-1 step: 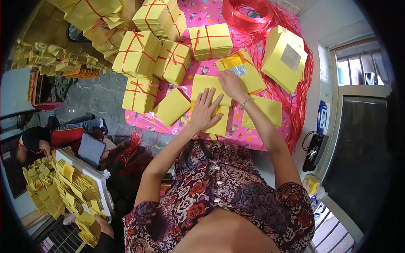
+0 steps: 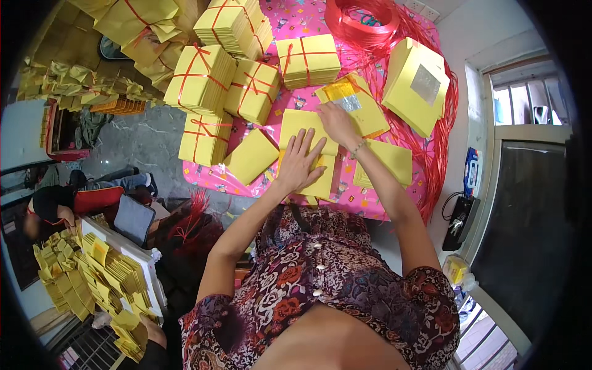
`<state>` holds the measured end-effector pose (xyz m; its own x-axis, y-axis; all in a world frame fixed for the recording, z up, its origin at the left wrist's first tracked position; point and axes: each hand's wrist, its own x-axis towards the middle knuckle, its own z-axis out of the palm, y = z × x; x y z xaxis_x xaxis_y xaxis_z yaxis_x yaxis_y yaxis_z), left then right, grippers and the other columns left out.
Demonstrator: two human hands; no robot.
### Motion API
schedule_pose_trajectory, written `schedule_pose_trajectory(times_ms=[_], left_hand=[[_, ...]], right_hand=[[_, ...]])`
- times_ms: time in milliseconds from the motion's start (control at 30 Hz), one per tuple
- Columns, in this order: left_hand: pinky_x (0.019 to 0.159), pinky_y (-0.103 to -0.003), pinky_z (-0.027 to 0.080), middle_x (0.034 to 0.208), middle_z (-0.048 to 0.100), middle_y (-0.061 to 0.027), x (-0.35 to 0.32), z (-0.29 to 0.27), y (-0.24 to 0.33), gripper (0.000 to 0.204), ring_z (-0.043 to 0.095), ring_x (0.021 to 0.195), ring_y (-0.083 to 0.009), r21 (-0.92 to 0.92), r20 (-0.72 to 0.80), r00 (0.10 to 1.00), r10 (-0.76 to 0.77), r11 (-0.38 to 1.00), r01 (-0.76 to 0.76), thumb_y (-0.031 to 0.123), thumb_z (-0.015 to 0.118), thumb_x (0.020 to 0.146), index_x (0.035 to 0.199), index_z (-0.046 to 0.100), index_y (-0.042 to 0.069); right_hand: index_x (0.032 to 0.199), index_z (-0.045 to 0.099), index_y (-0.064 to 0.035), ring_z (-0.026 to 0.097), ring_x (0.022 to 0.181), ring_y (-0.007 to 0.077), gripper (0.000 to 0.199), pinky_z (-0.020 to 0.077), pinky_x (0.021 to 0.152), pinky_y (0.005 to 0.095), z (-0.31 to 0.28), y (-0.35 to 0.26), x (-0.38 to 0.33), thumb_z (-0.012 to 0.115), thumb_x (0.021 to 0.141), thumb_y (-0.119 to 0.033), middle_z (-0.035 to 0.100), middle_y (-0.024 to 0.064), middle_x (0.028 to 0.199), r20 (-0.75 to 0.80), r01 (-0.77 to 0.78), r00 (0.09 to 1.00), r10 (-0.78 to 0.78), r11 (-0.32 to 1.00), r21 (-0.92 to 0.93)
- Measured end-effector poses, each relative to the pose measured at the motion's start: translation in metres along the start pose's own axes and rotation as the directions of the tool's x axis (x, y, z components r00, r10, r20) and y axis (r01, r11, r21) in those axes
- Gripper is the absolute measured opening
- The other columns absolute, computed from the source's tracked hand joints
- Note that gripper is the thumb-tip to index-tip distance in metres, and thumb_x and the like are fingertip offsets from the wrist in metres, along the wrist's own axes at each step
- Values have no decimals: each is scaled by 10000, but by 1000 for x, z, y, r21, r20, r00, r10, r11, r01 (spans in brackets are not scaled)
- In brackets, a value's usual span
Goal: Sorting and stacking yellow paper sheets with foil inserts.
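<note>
My left hand [image 2: 300, 161] lies flat with its fingers spread over folded yellow paper [image 2: 295, 122] in front of me on the table. At that paper's right edge, my right hand [image 2: 337, 125] has its fingers bent and close together, closed on the edge. A lower yellow piece [image 2: 324, 179] shows under and beside my left hand. Just beyond my right hand is a yellow stack with an orange and silver patch [image 2: 346, 97]. To the left lies a loose yellow stack [image 2: 252, 156], and to the right another low yellow stack [image 2: 388, 161].
Yellow paper bundles tied with red ribbon [image 2: 198, 77] stand at the table's left and back. A red ribbon coil [image 2: 361, 28] sits at the back, its strands trailing down the right edge. A patched stack [image 2: 416, 86] leans there. Lower left, a person's hand [image 2: 151, 332] touches piled yellow paper.
</note>
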<state>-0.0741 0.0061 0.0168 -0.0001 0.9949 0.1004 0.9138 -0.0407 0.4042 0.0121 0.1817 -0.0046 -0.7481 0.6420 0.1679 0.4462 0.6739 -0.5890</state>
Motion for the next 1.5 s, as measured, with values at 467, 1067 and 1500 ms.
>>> schedule_pose_trajectory(times_ms=[467,1067,1500], left_hand=[[1101,-512,174,1482,199,-218,5,5,-8,712,176,1363,-415,14,84,996,-15,1000,14,489,515,854,1442,285,160],[1100,-510,179,1470,228,-219,8,10,-11,745,196,1358,-410,0,61,998,-14,1000,14,516,526,827,1441,289,168],[1102,-518,163,1480,193,-226,9,16,-14,800,159,1366,-424,0,102,995,5,1000,-5,585,515,807,1443,284,157]], right_hand=[[1021,655,-72,585,936,304,250,478,822,407,9,-9,11,487,835,-71,613,128,928,130,4,992,-4,1000,-4],[964,678,-120,611,885,273,213,495,774,400,8,-6,19,496,856,-146,640,82,905,173,20,985,-11,998,-55],[983,646,-65,584,845,335,175,479,764,422,4,-11,13,552,838,-95,621,133,882,152,-16,988,18,1000,-15]])
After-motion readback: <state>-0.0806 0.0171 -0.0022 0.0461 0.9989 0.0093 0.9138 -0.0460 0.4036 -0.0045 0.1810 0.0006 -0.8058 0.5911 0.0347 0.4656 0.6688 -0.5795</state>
